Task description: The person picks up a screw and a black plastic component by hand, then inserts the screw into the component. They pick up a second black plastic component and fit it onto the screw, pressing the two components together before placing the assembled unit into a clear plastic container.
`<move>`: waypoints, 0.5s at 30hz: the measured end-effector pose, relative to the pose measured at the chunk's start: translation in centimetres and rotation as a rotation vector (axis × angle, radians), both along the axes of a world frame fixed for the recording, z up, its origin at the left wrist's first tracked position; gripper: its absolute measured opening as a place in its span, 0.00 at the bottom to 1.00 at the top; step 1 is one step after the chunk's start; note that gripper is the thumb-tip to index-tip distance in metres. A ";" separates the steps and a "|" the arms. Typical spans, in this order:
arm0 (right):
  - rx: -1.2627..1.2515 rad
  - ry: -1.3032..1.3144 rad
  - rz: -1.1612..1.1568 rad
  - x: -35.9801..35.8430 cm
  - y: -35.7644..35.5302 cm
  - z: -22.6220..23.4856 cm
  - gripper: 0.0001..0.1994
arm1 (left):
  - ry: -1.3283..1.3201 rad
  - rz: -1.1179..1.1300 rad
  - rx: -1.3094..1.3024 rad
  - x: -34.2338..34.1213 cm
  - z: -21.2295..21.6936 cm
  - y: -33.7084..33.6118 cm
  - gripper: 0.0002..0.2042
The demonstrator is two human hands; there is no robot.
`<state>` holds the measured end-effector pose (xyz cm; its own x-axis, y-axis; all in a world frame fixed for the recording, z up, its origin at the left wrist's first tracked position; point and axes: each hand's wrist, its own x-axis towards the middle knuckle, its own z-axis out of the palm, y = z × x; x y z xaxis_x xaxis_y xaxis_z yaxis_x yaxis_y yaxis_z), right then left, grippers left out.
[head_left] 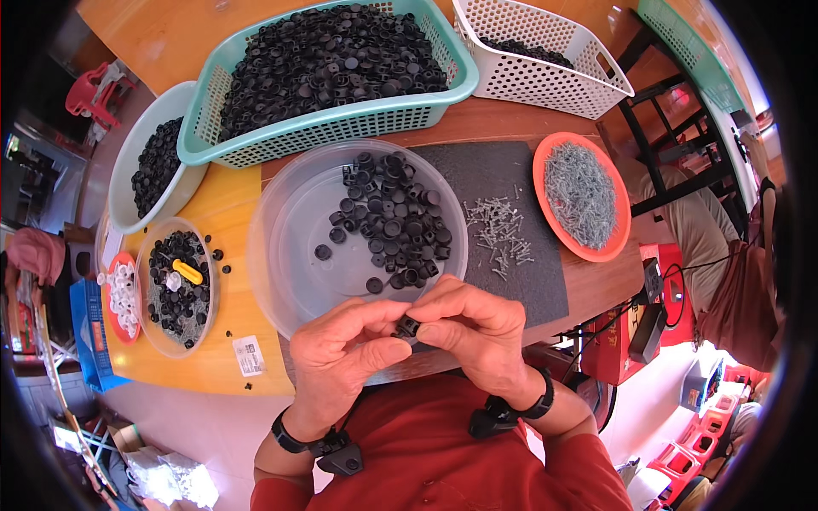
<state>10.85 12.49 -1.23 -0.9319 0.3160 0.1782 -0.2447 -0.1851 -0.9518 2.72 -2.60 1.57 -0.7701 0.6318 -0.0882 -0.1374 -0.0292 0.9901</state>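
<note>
A small black plastic part (406,326) is pinched between the fingertips of both hands, just in front of the clear round tub. My left hand (348,349) closes thumb and forefinger on its left side. From the right, my right hand (477,330) grips it the same way. Behind them the clear round tub (285,230) holds a heap of black plastic caps (394,217), mostly toward its right side. To its right, loose screws (498,230) lie scattered on a dark grey mat (545,294). My fingers partly cover the held part.
A green basket (341,128) full of black parts and a white basket (545,85) stand behind. An orange plate (625,213) of screws is at right. At left are a pale bowl (123,192), a mixed-parts tub (213,298) and a plate of white pieces (122,298). Another person (716,255) sits at right.
</note>
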 end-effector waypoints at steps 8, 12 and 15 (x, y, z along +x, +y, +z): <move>0.051 -0.040 -0.061 0.1 -0.6 0.2 0.08 | 0.000 0.023 0.025 0.1 0.0 0.1 0.16; -0.038 -0.060 -0.054 0.2 -0.7 0.3 0.07 | 0.003 0.000 0.008 0.0 0.1 0.1 0.16; -0.009 -0.061 -0.057 0.2 -0.5 0.2 0.07 | 0.007 -0.010 0.005 0.0 0.0 0.1 0.15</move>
<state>11.06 11.95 -1.05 -0.9215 0.3699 0.1183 -0.1964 -0.1811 -0.9637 2.71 -2.49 1.54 -0.7642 0.6400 -0.0797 -0.1308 -0.0329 0.9909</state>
